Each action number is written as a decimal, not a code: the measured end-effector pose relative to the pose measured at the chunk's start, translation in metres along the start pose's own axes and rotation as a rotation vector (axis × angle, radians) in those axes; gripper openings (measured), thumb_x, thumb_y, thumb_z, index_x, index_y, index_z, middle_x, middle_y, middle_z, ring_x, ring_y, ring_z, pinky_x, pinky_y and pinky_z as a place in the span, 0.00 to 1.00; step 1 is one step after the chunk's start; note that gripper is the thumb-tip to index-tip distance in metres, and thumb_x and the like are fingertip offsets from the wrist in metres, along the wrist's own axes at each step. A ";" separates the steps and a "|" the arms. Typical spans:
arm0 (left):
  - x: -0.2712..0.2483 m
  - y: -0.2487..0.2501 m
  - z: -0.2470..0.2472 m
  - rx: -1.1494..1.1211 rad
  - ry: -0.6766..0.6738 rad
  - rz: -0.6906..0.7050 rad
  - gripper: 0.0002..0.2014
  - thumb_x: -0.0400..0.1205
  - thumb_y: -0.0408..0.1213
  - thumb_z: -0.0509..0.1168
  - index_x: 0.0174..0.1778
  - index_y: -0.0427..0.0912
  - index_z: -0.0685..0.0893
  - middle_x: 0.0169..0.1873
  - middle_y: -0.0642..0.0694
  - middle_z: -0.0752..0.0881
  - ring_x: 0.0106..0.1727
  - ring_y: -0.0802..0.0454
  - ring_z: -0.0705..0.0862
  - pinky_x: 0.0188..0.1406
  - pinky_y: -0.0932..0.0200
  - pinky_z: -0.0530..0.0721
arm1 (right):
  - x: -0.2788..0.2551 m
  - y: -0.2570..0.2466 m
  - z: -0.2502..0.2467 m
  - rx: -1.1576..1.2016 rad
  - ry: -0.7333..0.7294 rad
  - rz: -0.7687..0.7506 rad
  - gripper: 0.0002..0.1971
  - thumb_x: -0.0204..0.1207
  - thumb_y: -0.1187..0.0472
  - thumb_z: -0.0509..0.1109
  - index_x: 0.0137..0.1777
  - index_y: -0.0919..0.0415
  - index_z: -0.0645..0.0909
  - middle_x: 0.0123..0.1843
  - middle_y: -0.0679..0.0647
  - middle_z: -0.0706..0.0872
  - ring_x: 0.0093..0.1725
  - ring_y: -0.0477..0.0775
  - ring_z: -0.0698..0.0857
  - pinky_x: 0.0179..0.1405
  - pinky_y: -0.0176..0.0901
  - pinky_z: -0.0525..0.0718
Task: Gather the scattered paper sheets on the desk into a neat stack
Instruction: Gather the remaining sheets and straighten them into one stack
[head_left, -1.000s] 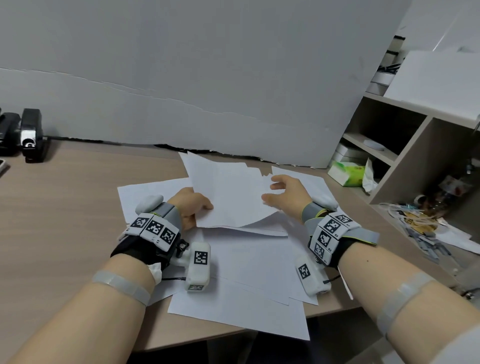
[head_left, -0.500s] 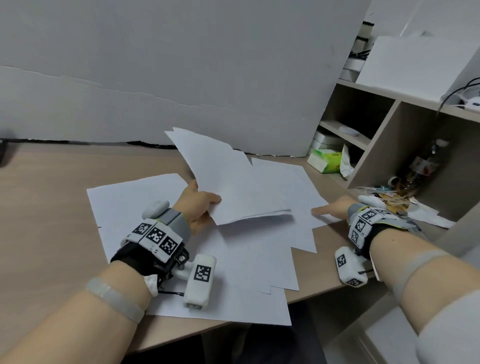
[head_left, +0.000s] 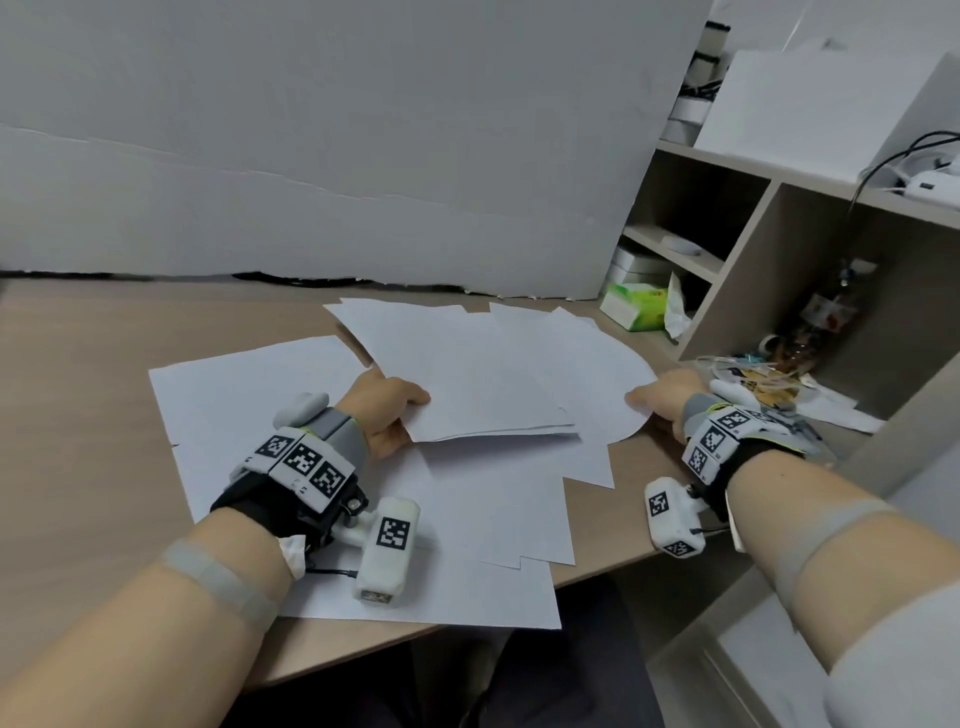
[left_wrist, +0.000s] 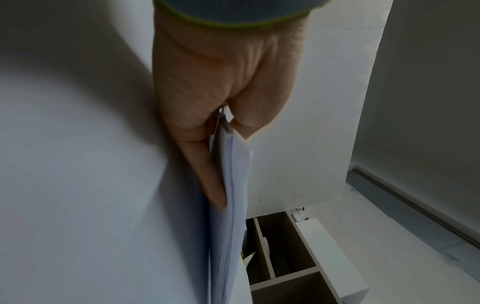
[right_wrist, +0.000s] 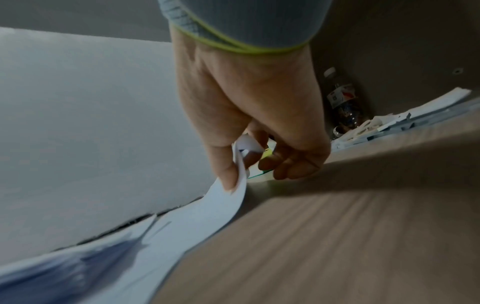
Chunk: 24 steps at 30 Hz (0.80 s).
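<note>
Pinching from both sides: the left hand (head_left: 387, 410) holds a thin bundle of white paper sheets (head_left: 467, 384), thumb on top and fingers (left_wrist: 207, 174) underneath, as the left wrist view shows, with the bundle's near edge lifted off the pale wood-grain surface (head_left: 78, 415). The right hand (head_left: 662, 397) nips the curled edge of a single white sheet (head_left: 597, 374) between thumb and forefinger, its other fingers curled loosely just above the surface; that sheet bows upward beside this grip.

Several more loose white sheets (head_left: 493, 493) lie flat and fanned under and nearer the body than the left grip, overlapping at odd angles, 1 of them overhanging the surface's near edge. None of these is squared up.

By my reading the step in hand is collection: the right hand is picking up 1 sheet to feed to the bundle. Roughly half the paper looks ungathered. The next move likely calls for sliding that sheet leftward onto or under the bundle without creasing its bowed edge, while the left grip loosens just enough to admit it and not spill what it holds.
</note>
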<state>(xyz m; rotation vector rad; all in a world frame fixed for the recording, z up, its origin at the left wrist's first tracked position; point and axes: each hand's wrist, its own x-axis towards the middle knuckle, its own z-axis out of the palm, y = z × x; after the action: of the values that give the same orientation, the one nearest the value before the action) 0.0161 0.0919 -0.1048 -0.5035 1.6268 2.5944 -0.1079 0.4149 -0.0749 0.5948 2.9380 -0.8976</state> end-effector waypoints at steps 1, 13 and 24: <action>0.000 0.001 -0.001 -0.001 0.009 -0.002 0.21 0.81 0.16 0.60 0.69 0.33 0.77 0.54 0.35 0.88 0.49 0.37 0.90 0.39 0.46 0.91 | 0.001 -0.001 -0.001 0.054 0.051 0.006 0.19 0.74 0.61 0.73 0.59 0.74 0.80 0.53 0.63 0.85 0.51 0.62 0.83 0.56 0.52 0.85; -0.005 0.010 -0.011 -0.048 0.070 0.009 0.16 0.79 0.14 0.59 0.61 0.27 0.79 0.52 0.29 0.88 0.42 0.35 0.90 0.31 0.46 0.90 | -0.051 -0.056 -0.018 0.445 0.441 -0.357 0.05 0.77 0.63 0.63 0.41 0.55 0.77 0.34 0.50 0.76 0.32 0.53 0.74 0.30 0.40 0.71; -0.010 0.021 -0.019 -0.105 0.052 0.000 0.12 0.81 0.16 0.57 0.57 0.32 0.78 0.45 0.35 0.87 0.40 0.39 0.89 0.25 0.50 0.88 | -0.143 -0.135 0.045 0.464 0.076 -1.026 0.08 0.75 0.67 0.73 0.42 0.53 0.79 0.36 0.41 0.86 0.37 0.38 0.84 0.40 0.30 0.80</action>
<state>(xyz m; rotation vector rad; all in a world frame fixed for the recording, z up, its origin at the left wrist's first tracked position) 0.0256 0.0674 -0.0913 -0.5815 1.5105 2.7002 -0.0284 0.2370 -0.0231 -1.0358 3.0005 -1.6217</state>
